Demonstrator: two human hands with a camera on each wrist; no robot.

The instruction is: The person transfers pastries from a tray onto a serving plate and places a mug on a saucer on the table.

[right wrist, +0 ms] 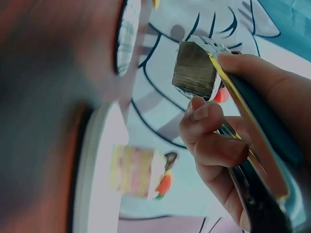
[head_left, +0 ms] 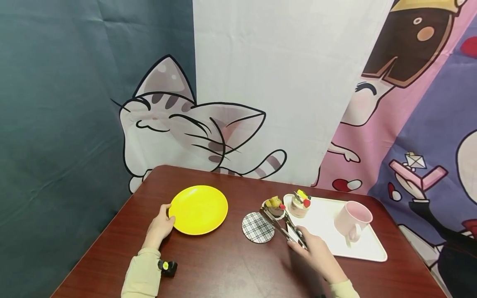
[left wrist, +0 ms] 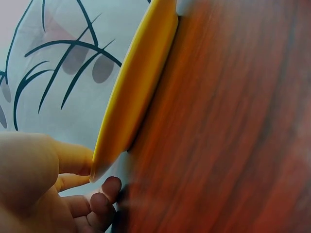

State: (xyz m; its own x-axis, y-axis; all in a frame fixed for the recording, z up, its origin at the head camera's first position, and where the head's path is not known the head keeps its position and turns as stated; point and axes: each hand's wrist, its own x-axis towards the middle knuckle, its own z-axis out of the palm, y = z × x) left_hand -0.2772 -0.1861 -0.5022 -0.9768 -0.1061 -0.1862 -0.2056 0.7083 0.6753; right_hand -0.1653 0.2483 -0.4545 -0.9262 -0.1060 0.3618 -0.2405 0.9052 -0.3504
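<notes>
My left hand (head_left: pixel 159 227) is at the left edge of a round yellow plate (head_left: pixel 199 210) on the table. In the left wrist view, its thumb and a finger pinch the plate rim (left wrist: pixel 109 141). My right hand (head_left: pixel 316 252) grips a pair of metal tongs (head_left: pixel 292 234). Held between the tongs' tips is a small fruit-topped cake (head_left: pixel 275 212), with yellow pieces and a red berry. Its silvery base (right wrist: pixel 194 72) shows in the right wrist view, raised off the table. From the head, the cake overlaps the far edge of a round plaid coaster (head_left: pixel 257 228).
To the right lies a white rectangular tray (head_left: pixel 367 248). At its left end stands a second fruit-topped cake (head_left: pixel 298 208), and a pink mug (head_left: pixel 344 219) sits at its right side. A cat-print cloth (head_left: pixel 238 74) hangs right behind the brown table (head_left: pixel 223 265).
</notes>
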